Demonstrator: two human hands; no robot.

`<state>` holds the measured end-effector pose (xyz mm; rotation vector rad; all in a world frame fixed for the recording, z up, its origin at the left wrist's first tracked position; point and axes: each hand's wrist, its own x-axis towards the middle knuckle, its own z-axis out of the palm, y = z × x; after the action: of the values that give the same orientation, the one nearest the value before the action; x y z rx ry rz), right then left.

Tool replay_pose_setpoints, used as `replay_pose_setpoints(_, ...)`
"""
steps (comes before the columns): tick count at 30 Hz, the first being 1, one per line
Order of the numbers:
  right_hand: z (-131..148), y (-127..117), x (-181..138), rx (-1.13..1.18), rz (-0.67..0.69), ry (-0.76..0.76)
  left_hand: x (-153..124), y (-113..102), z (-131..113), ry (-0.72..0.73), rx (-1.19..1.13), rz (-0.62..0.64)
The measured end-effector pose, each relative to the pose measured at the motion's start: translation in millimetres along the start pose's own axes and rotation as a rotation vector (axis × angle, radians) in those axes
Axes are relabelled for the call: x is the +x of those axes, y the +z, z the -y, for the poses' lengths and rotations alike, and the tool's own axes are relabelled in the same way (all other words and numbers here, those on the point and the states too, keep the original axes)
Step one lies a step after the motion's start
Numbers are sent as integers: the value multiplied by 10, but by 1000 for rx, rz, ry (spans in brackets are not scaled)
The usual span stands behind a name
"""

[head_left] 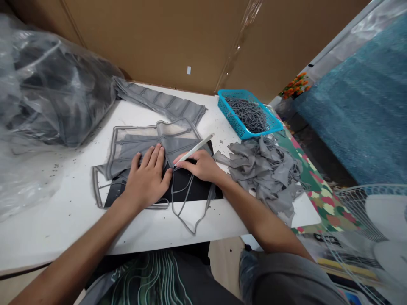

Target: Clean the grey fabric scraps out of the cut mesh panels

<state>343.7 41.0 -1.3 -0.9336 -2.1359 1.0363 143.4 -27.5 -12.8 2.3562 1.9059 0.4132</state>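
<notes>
My left hand (147,178) lies flat, fingers stretched out, pressing down a grey fabric piece (140,142) with see-through panels on a black mat (190,188). My right hand (201,164) grips a thin white pen-like tool (194,149), its tip touching the fabric just right of my left fingers. Grey straps of the piece trail over the table's front edge (187,220).
White table (57,212). A heap of grey fabric scraps (267,169) lies to the right, a blue basket (267,127) of grey cords behind it. More grey pieces (165,103) lie at the back. A plastic bag (41,97) of dark goods fills the left. A fan (372,224) stands low right.
</notes>
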Motion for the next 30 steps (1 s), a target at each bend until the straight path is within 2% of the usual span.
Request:
replay_pose_setpoints(4, -43, 104, -52, -123, -74, -162, 59, -63, -68, -78, -15, 75)
replay_pose_setpoints(7, -32, 153, -97, -346, -74, -265, 135, -147, -125, -166, 2, 224)
replay_pose_setpoints(10, 12, 155, -115, -517, -27, -301, 196, -226, -162, -225, 40, 358)
replay_pose_setpoints(12, 38, 151, -110, -564, -7, -302, 218, -259, -174, -239, 58, 398)
replay_pose_setpoints(14, 53, 148, -99, -614, -23, -266, 229, -275, -181, -246, 60, 411)
replay_pose_setpoints(18, 48, 102, -61, -762, -145, -106, 239, -279, -183, -258, 31, 419)
replay_pose_setpoints(25, -12, -147, 86, -922, -311, 142, 231, -267, -181, -258, 16, 397)
replay_pose_setpoints(30, -116, -337, 139, -1001, -409, 264, 222, -253, -168, -254, 15, 375)
